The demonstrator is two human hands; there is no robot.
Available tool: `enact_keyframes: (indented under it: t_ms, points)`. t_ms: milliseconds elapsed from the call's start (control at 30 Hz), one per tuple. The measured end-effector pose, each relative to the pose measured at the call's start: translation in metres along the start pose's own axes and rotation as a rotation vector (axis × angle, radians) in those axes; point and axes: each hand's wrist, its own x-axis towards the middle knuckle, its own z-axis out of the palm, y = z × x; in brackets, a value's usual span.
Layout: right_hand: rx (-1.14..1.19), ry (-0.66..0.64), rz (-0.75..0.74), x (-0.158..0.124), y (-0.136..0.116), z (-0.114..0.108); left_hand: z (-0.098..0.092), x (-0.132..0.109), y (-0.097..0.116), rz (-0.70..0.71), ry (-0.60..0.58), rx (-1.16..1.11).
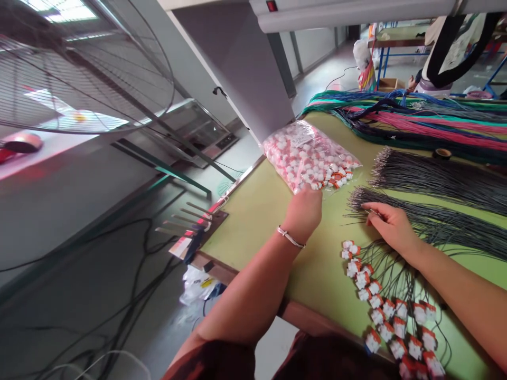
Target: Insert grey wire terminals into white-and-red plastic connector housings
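Observation:
My left hand point(307, 211), with a bracelet at the wrist, is closed at the near edge of a clear plastic bag point(304, 153) full of white and orange connectors; its fingertips are hidden. To the right, my right hand point(390, 221) pinches at the tips of a bundle of thin black wires point(431, 216). What lies between its fingers is too small to make out. Below that hand, several white and orange connectors point(374, 301) with black wires attached lie on the green table point(249, 221).
Another black wire bundle point(443, 177) and a tape roll point(441, 153) lie behind. Coloured cables point(420, 119) cross the far right. A pronged metal fixture point(209, 227) sits on the table's left edge. A large fan point(79, 68) stands at upper left. A person point(455, 47) is at upper right.

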Motion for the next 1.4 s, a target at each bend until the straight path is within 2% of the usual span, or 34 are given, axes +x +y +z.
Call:
enact_keyframes:
  t_ms: [100, 167, 267, 333, 400, 567, 700, 800, 867, 933, 1033, 1100, 1267, 1400]
  points:
    - [0.006, -0.013, 0.002, 0.000, 0.002, 0.002, -0.001, -0.005, 0.001, -0.010, -0.043, 0.017]
    - [0.034, -0.012, 0.030, 0.001, 0.003, 0.003, -0.001, -0.006, 0.001, 0.000, -0.022, 0.000]
    - [0.093, -0.021, 0.073, 0.002, 0.003, 0.003, -0.001, -0.001, 0.005, 0.027, 0.094, -0.054]
    - [0.118, -0.016, 0.089, 0.002, 0.004, 0.004, -0.001, 0.009, 0.012, 0.059, 0.201, -0.124]
    - [0.111, 0.000, 0.079, 0.002, 0.006, 0.004, 0.001, 0.021, 0.020, 0.117, 0.245, -0.169]
    - [-0.001, 0.006, -0.019, 0.001, 0.011, 0.004, 0.014, 0.045, 0.036, 0.158, 0.201, -0.055]
    - [-0.082, -0.032, -0.020, -0.001, 0.009, 0.003, 0.017, 0.043, 0.037, 0.213, 0.218, -0.057]
    - [-0.078, -0.043, 0.038, -0.001, 0.008, 0.003, 0.009, 0.032, 0.030, 0.207, 0.301, -0.227]
    - [-0.027, -0.040, 0.095, -0.002, 0.006, 0.003, 0.002, 0.023, 0.026, 0.157, 0.325, -0.503]
    - [0.035, -0.022, 0.139, -0.002, 0.004, 0.003, -0.001, 0.013, 0.025, 0.077, 0.200, -0.913]
    - [0.046, 0.043, 0.097, -0.004, -0.002, 0.002, 0.002, 0.001, 0.030, -0.055, -0.154, -1.539]
    - [0.024, 0.085, 0.035, -0.005, -0.006, 0.000, 0.008, -0.005, 0.035, -0.123, -0.319, -1.790]
    - [-0.036, 0.121, -0.073, -0.007, -0.012, -0.001, 0.018, -0.008, 0.044, -0.164, -0.537, -1.976]
    - [-0.081, 0.092, -0.084, -0.006, -0.010, 0.001, 0.020, -0.008, 0.042, -0.108, -0.614, -2.010]
